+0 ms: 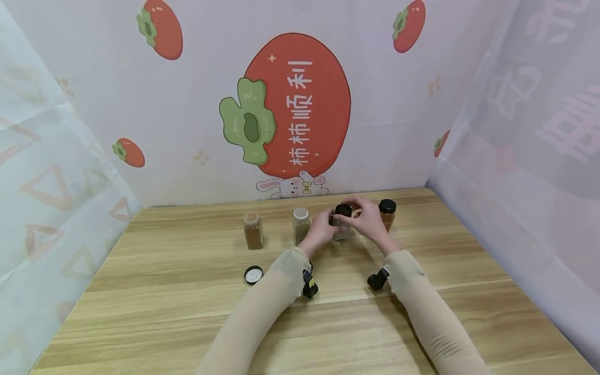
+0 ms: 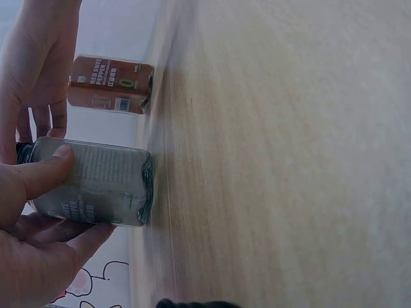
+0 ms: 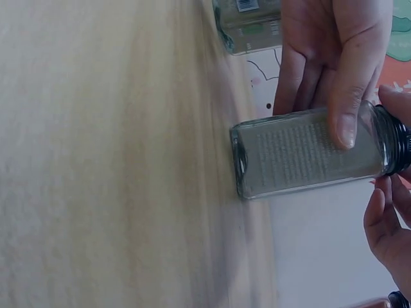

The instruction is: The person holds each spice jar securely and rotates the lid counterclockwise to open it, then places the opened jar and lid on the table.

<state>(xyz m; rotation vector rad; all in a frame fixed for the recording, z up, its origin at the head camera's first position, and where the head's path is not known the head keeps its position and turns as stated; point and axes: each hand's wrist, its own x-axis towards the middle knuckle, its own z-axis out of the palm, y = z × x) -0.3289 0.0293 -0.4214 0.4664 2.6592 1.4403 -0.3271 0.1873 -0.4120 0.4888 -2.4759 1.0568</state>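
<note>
Four jars form a row from left to right along the far part of the bench, with the wall behind. The first jar is at the left end, the second jar to its right. The third jar sits between the left hand and right hand, its cap on top. The fourth jar, rightmost, is partly behind the right hand. A loose lid lies before the first jar, left of the left sleeve.

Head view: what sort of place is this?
Probably a makeshift recording booth rather than a real kitchen: printed sheets enclose the wooden table on three sides, only a few spice jars and a loose lid stand out on it.
</note>
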